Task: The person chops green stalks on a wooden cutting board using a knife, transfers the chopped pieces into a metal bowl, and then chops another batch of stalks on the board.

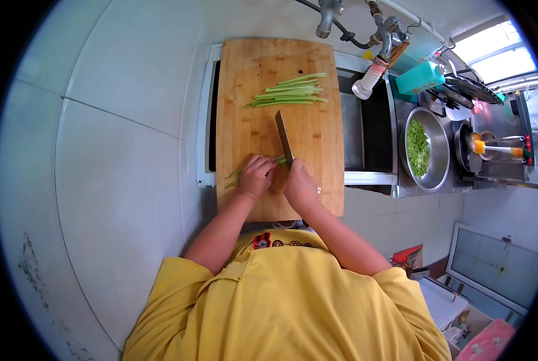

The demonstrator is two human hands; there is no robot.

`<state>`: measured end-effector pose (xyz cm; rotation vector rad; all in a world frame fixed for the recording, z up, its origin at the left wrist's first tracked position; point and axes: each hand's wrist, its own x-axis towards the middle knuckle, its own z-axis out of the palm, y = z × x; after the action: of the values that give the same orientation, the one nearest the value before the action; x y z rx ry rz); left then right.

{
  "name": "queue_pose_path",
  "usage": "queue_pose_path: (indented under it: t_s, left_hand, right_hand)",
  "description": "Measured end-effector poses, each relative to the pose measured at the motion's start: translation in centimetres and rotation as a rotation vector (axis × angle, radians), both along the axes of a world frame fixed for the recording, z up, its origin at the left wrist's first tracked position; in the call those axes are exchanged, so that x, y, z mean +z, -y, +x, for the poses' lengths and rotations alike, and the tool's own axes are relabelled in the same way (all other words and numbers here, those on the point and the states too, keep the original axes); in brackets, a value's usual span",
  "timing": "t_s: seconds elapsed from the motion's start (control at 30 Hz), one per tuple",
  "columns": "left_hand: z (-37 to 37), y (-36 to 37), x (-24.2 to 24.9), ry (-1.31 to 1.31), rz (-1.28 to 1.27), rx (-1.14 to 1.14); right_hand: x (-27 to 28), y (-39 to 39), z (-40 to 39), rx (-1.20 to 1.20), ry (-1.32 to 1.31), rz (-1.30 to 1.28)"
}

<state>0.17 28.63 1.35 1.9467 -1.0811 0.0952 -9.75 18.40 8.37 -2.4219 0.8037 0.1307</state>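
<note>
My right hand [301, 188] is wrapped round the handle of a kitchen knife [282, 133], its blade pointing away from me over the wooden cutting board [245, 78]. Close on the left, my left hand [258, 175] presses down on a few green stalks [233, 177] that look like celery. Their ends stick out on both sides of its fingers, and the right-hand ends meet the blade. Farther up the board lies a loose bunch of similar green stalks [290, 91], apart from both hands.
The board rests across a sink [352, 129]. A faucet [389, 36] with a pink-and-white nozzle [372, 77] overhangs it. On the right counter stands a steel bowl [442, 150] with chopped greens, near a teal jug [420, 78] and ladles. A tiled wall [124, 150] borders the left side.
</note>
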Motion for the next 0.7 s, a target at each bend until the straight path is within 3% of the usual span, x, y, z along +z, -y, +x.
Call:
queue_pose_path:
  t_s: [0.7]
  left_hand:
    - [0.9, 3.1, 0.1, 0.034, 0.018, -0.063]
  right_hand:
    - [0.5, 2.0, -1.5, -0.140, 0.054, -0.101]
